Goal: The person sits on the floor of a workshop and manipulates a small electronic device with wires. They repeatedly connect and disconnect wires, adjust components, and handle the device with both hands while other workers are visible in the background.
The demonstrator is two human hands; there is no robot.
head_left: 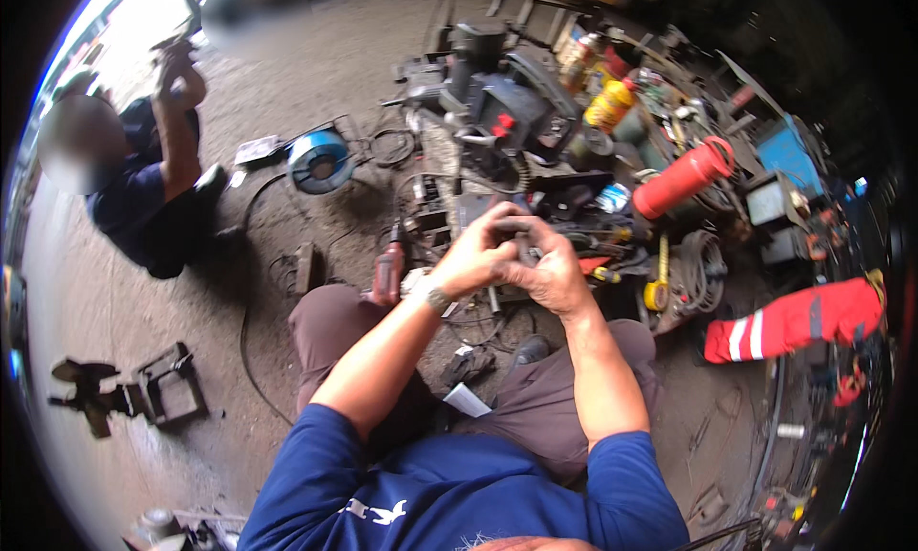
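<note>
In front of my chest, above my bent knees, my left hand [478, 253] and my right hand [557, 272] come together with curled fingers. Between their fingertips is a small dark, greyish piece [523, 237], its shape blurred and partly covered by the fingers. Both hands appear closed on it. Beside my left forearm, a red power drill [388, 272] stands by my knee with its bit pointing away from me. Past my hands lie tools and dark metal parts, some hidden behind my fingers.
Another person [143, 187] crouches at the left with raised hands. A blue spool [320, 161] and a trailing black cable [245, 331] lie on the floor. At right are a red cylinder [681, 180], a yellow tape measure [657, 295] and a red striped garment [794, 323]. A metal frame [174, 386] lies left.
</note>
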